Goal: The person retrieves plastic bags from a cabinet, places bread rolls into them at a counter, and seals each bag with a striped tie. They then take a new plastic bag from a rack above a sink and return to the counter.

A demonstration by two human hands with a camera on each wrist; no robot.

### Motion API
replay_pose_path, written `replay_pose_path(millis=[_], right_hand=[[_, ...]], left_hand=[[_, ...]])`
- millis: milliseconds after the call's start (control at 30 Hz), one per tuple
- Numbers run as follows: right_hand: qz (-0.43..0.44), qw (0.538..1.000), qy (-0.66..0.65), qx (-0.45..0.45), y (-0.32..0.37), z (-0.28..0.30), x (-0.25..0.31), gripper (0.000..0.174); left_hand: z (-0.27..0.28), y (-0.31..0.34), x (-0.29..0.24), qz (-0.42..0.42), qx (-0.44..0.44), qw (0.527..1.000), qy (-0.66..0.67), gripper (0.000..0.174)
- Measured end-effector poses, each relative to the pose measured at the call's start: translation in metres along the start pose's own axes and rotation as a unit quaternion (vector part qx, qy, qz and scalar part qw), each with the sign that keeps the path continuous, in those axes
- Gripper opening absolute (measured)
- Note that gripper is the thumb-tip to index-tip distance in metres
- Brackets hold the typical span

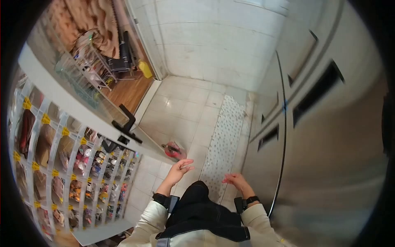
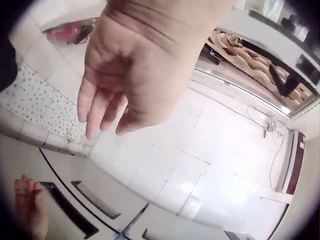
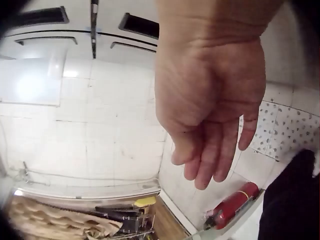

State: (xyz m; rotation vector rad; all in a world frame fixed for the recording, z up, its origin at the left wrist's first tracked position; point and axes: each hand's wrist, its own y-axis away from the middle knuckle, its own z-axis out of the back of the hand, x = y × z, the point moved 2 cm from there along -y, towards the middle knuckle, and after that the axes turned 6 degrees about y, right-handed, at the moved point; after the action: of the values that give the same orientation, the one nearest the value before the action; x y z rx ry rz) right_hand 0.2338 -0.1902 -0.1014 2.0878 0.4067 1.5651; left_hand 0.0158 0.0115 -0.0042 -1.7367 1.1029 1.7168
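In the head view the left hand (image 1: 177, 173) is held out over the tiled floor, fingers loosely bent, nothing in it. Beyond its fingertips a red fire extinguisher (image 1: 175, 151) stands low by the door's edge. The right hand (image 1: 238, 182) hovers above the dotted mat (image 1: 226, 136), also holding nothing. The left wrist view shows the left hand (image 2: 125, 85) with relaxed fingers and the right hand (image 2: 30, 205) at the lower left. In the right wrist view the right hand (image 3: 210, 100) hangs with fingers extended, and the extinguisher (image 3: 235, 205) lies below it in the picture.
A white door (image 1: 78, 103) with a black handle (image 1: 126, 125) stands open at the left. Beside it rise clear storage boxes (image 1: 61, 164) with yellow clips. Steel cabinet doors (image 1: 329, 152) are on the right. Through the doorway are a wooden floor (image 1: 131, 91) and a yellow bottle (image 1: 145, 69).
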Motion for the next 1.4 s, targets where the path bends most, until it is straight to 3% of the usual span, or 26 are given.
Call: replay_pose_path(millis=[67, 100, 167, 300, 333, 400, 533, 567, 600, 733, 767, 800, 833, 867, 933, 967, 1000, 1033, 1067, 1100, 1133, 1167, 1267, 1333, 1367, 1400], right_hand=[[-0.034, 0.995, -0.086, -0.022, -0.004, 0.016, -0.014, 0.024], [-0.060, 0.996, -0.062, -0.021, -0.036, 0.063, 0.031, 0.024], [-0.084, 0.988, -0.052, -0.117, -0.063, 0.090, 0.043, 0.024], [-0.091, 0.987, -0.018, -0.133, -0.108, 0.153, 0.073, 0.025], [-0.103, 0.987, 0.003, -0.125, -0.117, 0.171, 0.081, 0.025], [-0.119, 0.985, 0.019, -0.127, -0.141, 0.206, 0.108, 0.023], [-0.097, 0.977, 0.010, -0.192, -0.177, 0.282, 0.139, 0.023], [-0.083, 0.981, 0.006, -0.175, -0.217, 0.361, 0.067, 0.024], [0.029, 0.985, 0.134, -0.105, -0.205, 0.351, 0.083, 0.048], [0.072, 0.946, 0.313, 0.038, -0.316, 0.382, 0.180, 0.043], [0.089, 0.921, 0.372, 0.074, -0.346, 0.393, 0.216, 0.041], [0.110, 0.892, 0.425, 0.108, -0.379, 0.393, 0.254, 0.039], [0.126, 0.861, 0.471, 0.143, -0.406, 0.385, 0.283, 0.038], [0.145, 0.826, 0.515, 0.177, -0.433, 0.370, 0.315, 0.036], [0.180, 0.740, 0.600, 0.246, -0.490, 0.344, 0.368, 0.033], [0.196, 0.689, 0.640, 0.278, -0.515, 0.334, 0.392, 0.031], [0.211, 0.637, 0.675, 0.307, -0.539, 0.322, 0.409, 0.029], [-0.015, 0.733, 0.624, 0.272, -0.590, 0.320, 0.416, 0.027], [-0.239, 0.780, 0.538, 0.214, -0.657, 0.311, 0.427, 0.026], [-0.278, 0.864, 0.341, 0.247, -0.736, 0.346, 0.397, 0.025], [-0.279, 0.863, 0.357, 0.222, -0.767, 0.318, 0.427, 0.025], [-0.277, 0.863, 0.374, 0.198, -0.802, 0.283, 0.458, 0.026], [-0.161, 0.906, 0.372, 0.121, -0.824, 0.131, 0.560, 0.026], [-0.137, 0.904, 0.388, 0.118, -0.879, 0.081, 0.567, 0.027], [-0.125, 0.906, 0.391, 0.105, -0.906, 0.059, 0.567, 0.027], [-0.108, 0.904, 0.391, 0.135, -0.921, 0.038, 0.575, 0.031]], left_hand=[[-0.006, 0.008, 0.004, 0.123, -0.030, 0.982, 0.140, 0.030], [0.005, -0.063, -0.002, 0.126, -0.042, 0.976, 0.174, 0.030], [0.037, -0.108, 0.016, 0.182, -0.140, 0.935, 0.270, 0.028], [0.094, -0.209, 0.093, 0.110, -0.399, 0.787, 0.456, 0.023], [0.104, -0.235, 0.128, 0.094, -0.407, 0.778, 0.468, 0.023], [0.126, -0.290, 0.166, 0.182, -0.381, 0.847, 0.324, 0.024], [0.122, -0.327, 0.075, 0.197, -0.302, 0.898, 0.254, 0.026], [0.136, -0.336, 0.063, 0.201, -0.270, 0.917, 0.213, 0.027], [0.151, -0.345, 0.060, 0.208, -0.240, 0.933, 0.170, 0.028], [0.221, -0.347, 0.119, 0.149, -0.333, 0.931, -0.002, 0.030], [0.227, -0.337, 0.115, 0.175, -0.359, 0.906, -0.138, 0.030], [0.233, -0.326, 0.100, 0.202, -0.378, 0.861, -0.274, 0.030], [0.230, -0.313, 0.078, 0.305, -0.427, 0.824, -0.212, 0.033], [0.245, -0.298, 0.138, 0.279, -0.429, 0.812, -0.282, 0.033], [0.231, -0.292, 0.058, 0.337, -0.096, 0.814, -0.463, 0.027], [0.230, -0.276, 0.123, 0.359, -0.360, 0.846, -0.159, 0.024], [0.228, -0.266, 0.141, 0.331, -0.421, 0.841, -0.074, 0.024], [0.232, -0.269, 0.132, 0.295, -0.477, 0.828, 0.009, 0.024], [0.238, -0.278, 0.125, 0.294, -0.485, 0.823, 0.016, 0.024], [0.240, -0.290, 0.091, 0.300, -0.559, 0.742, 0.216, 0.022], [0.248, -0.305, 0.060, 0.288, -0.603, 0.623, 0.407, 0.020], [0.267, -0.311, 0.079, 0.281, -0.607, 0.616, 0.415, 0.020], [0.309, -0.310, 0.145, 0.173, -0.545, 0.817, 0.074, 0.014], [0.356, -0.319, 0.163, 0.091, -0.464, 0.863, -0.180, 0.011], [0.406, -0.323, 0.171, 0.087, -0.476, 0.856, -0.180, 0.011], [0.455, -0.338, 0.167, 0.205, -0.415, 0.863, -0.201, 0.010]])
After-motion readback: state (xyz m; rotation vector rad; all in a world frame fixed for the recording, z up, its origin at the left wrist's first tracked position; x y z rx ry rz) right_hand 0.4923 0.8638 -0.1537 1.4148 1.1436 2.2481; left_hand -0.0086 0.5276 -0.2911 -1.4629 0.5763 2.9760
